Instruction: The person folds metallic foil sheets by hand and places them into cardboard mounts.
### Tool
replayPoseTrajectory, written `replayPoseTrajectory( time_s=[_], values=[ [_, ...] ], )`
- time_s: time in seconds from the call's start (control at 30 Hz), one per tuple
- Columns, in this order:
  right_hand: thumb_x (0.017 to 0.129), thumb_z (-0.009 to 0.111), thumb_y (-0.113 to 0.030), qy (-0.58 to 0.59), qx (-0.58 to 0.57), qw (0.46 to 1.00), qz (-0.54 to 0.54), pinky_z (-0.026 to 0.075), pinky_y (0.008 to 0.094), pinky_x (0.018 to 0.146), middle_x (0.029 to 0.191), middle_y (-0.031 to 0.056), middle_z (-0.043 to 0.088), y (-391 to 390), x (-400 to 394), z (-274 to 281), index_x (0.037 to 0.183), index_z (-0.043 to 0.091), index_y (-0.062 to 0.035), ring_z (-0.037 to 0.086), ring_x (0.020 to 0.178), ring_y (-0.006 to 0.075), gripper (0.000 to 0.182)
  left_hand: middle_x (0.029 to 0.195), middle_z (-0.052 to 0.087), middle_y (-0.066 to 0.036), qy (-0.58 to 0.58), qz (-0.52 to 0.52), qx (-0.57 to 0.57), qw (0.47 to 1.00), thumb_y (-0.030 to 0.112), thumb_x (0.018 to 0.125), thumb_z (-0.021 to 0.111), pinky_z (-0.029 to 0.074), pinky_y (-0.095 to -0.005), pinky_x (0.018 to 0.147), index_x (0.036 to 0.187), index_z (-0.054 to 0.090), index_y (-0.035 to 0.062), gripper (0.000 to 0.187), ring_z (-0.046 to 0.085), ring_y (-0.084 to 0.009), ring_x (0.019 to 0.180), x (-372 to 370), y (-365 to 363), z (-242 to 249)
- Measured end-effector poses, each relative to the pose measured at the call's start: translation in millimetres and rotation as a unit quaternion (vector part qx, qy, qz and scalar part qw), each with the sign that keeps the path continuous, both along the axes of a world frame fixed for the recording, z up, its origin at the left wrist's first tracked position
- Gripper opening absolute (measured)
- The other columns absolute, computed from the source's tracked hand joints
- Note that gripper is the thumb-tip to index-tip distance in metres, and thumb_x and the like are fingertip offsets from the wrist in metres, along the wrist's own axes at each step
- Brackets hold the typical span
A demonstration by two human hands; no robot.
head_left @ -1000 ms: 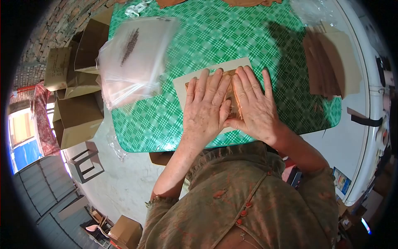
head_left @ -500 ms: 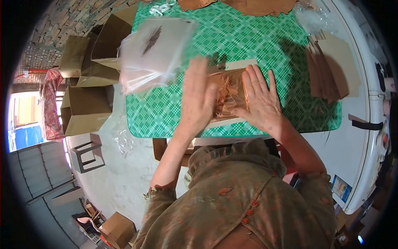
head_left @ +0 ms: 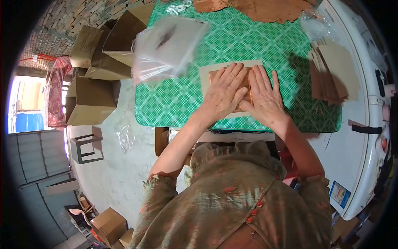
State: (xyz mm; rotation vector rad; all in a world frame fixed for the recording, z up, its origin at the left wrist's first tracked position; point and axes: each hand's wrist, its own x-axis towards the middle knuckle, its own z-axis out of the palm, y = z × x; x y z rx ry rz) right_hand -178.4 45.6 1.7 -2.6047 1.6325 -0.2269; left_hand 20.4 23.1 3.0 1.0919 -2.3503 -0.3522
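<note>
My left hand point(head_left: 224, 90) lies flat with its fingers stretched out over a shiny copper-brown sheet point(head_left: 213, 76). My right hand point(head_left: 265, 96), also flat and open, presses beside it, its thumb close to the left one. Most of the sheet is hidden under both hands; I cannot make out its material. Beneath it is a pale beige card point(head_left: 205, 85), whose left and top borders show. The card rests on a green plaid tablecloth point(head_left: 174, 103).
A stack of clear plastic bags point(head_left: 168, 52) lies at the table's left. Beige cards point(head_left: 336, 70) are piled at the right. Brown sheet material point(head_left: 265, 10) and crumpled clear plastic point(head_left: 317, 25) lie at the far edge. Open cardboard boxes point(head_left: 93, 97) stand left of the table.
My left hand has come down and to the right, from the sheet's left side onto the sheet. My right hand stays flat on the sheet's right part. The view has shifted slightly.
</note>
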Motion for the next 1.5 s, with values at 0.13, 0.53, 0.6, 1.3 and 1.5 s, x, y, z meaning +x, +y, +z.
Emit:
replayPoseTrajectory(
  time_s=[0.13,0.53,0.6,1.3,1.5],
  values=[
    [0.098,0.054,-0.054,-0.011,-0.017,1.0,0.008,-0.001,0.0591,0.126,0.166,0.0239,0.023,0,-1,0,0.155,0.03,0.0104,0.009,0.159,0.0345,0.09,0.162,0.038,-0.019,-0.031,0.013,-0.007,0.999,0.032,0.107,0.047,0.019,-0.0501,0.127,0.156,0.04,0.0036,0.057,0.03,-0.0361,0.153,0,2,-7],
    [0.093,0.068,-0.021,-0.166,-0.103,0.981,-0.015,0.032,0.0528,0.117,0.145,0.0208,0.052,33,-66,15,0.14,0.051,0.0054,0.041,0.142,0.0403,0.056,0.159,0.044,-0.014,-0.115,0.05,-0.085,0.988,0.038,0.106,0.048,0.022,-0.0563,0.123,0.151,0.049,0.0045,0.057,0.034,-0.037,0.149,-6,3,-9],
    [0.09,0.07,-0.014,-0.212,-0.091,0.973,-0.011,0.038,0.0513,0.112,0.137,0.0209,0.057,59,-55,23,0.134,0.057,0.0052,0.047,0.136,0.0411,0.049,0.159,0.045,-0.013,-0.12,0.058,-0.089,0.987,0.038,0.105,0.049,0.021,-0.0595,0.121,0.151,0.049,0.0053,0.056,0.034,-0.0391,0.148,-7,4,-9],
    [0.111,0.036,-0.052,-0.743,0.466,0.451,-0.168,0.056,0.0356,0.079,0.11,0.0185,0.071,143,18,-37,0.138,0.049,-0.0012,0.073,0.089,0.0273,0.059,0.165,0.038,-0.009,-0.115,0.064,0.004,0.991,0.038,0.104,0.051,0.016,-0.0625,0.122,0.156,0.044,0.0092,0.06,0.027,-0.0407,0.153,-25,86,-4],
    [0.111,0.036,-0.048,-0.732,0.431,0.476,-0.228,0.057,0.0354,0.071,0.104,0.0164,0.07,136,31,-24,0.141,0.047,-0.0025,0.072,0.079,0.0265,0.056,0.168,0.03,-0.009,-0.101,0.057,0.061,0.991,0.037,0.107,0.046,0.007,-0.0597,0.125,0.162,0.033,0.0116,0.061,0.019,-0.0389,0.156,-18,87,-2]
  ],
)
